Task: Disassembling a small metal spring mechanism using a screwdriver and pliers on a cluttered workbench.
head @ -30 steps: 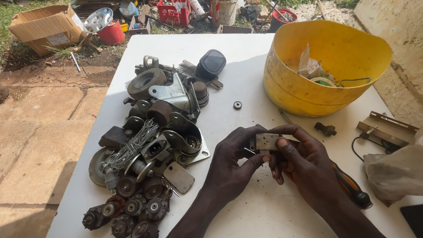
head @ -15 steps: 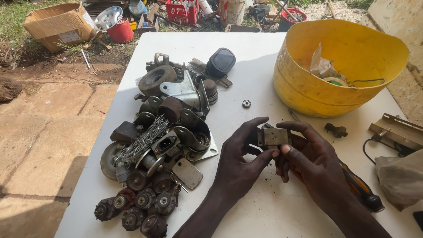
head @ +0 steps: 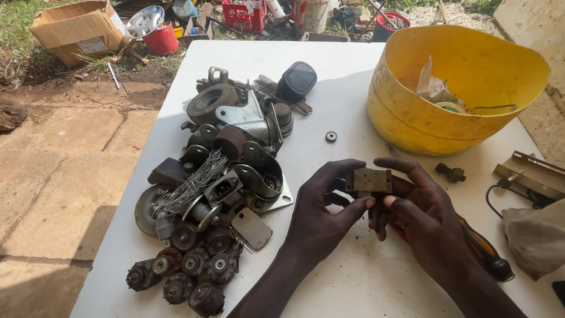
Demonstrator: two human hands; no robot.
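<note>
Metal block (head: pixel 369 181) pinched by both hands | caster heap (head: pixel 218 194) left | yellow tub (head: pixel 459 88) behind | screwdriver (head: pixel 484 254) perhaps underneath

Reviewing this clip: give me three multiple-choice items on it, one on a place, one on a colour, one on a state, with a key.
1. Where does the small loose bearing lie?
A. inside the tub
B. on the white table, between the pile of castor parts and the tub
C. on the paving

2. What colour is the tub?
A. yellow
B. red
C. blue

3. How is the small metal block held?
A. lying untouched
B. in one hand only
C. between left hand and right hand

Key: B, it sits on bare tabletop; A, its wall is yellow; C, fingers of both hands touch it.
</note>
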